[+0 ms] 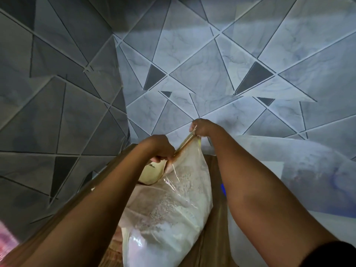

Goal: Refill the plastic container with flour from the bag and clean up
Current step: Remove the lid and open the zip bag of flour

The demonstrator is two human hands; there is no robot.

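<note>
Bag of flour (169, 209), clear plastic, standing on wooden tabletop (216, 182) betw. my forearms, L hand (159, 149) & R hand (202, 128) fingers pinching its top edge taut; step prob. opening the mouth, next needs steady pull apart.

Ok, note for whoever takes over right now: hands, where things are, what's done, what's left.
The left hand grips the flour bag at one end of its top edge; the right hand pinches the other end, stretching it taut.
The bag is clear, holds flour, and lies over the wooden surface.
A translucent whitish shape on the right may be the container; too blurred to say.
Done: unclear whether flour was poured. Left: pouring if needed, cleanup.
</note>
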